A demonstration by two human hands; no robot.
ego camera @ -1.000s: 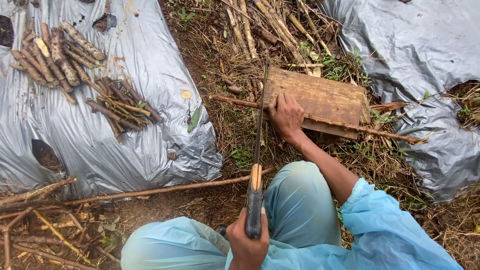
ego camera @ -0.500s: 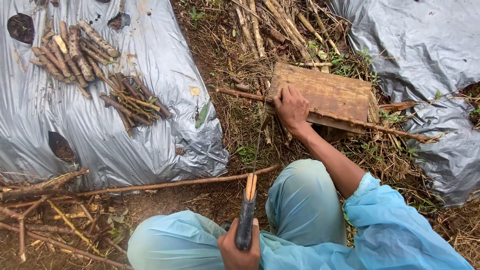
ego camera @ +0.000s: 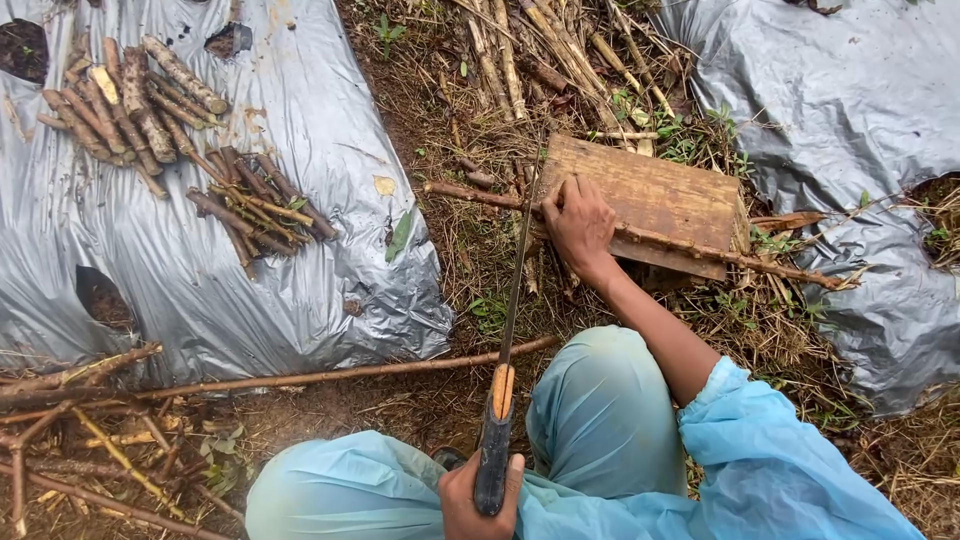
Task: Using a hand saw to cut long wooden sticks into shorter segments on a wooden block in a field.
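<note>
Head view, looking down at a crouching person in a pale blue raincoat.

Left hand (ego camera: pixel 480 495), at 6 o'clock in frame: fingers wrapped fully around the dark handle of a long knife (ego camera: pixel 505 340). The thin blade runs up toward 12 o'clock, edge-on to the camera, and its tip reaches just beside the right hand.

Right hand (ego camera: pixel 580 225), just above centre: palm down, fingers spread and curled over a long thin stick (ego camera: pixel 700 248), pressing it against a wooden block (ego camera: pixel 660 195). Whether the fingers close fully round the stick cannot be told. The stick lies across the block's near edge, running from 9 o'clock to 3 o'clock and sticking out past both sides.

Block sits on bare ground with dry stalks and grass, between two sheets of grey plastic (ego camera: pixel 250 270).

On the left sheet, at 10 o'clock: two piles of short cut sticks (ego camera: pixel 130 105), the second pile (ego camera: pixel 255 205) just below and to the right of the first.

Another long stick (ego camera: pixel 330 375) lies on the ground at 8 o'clock, along the sheet's lower edge.
</note>
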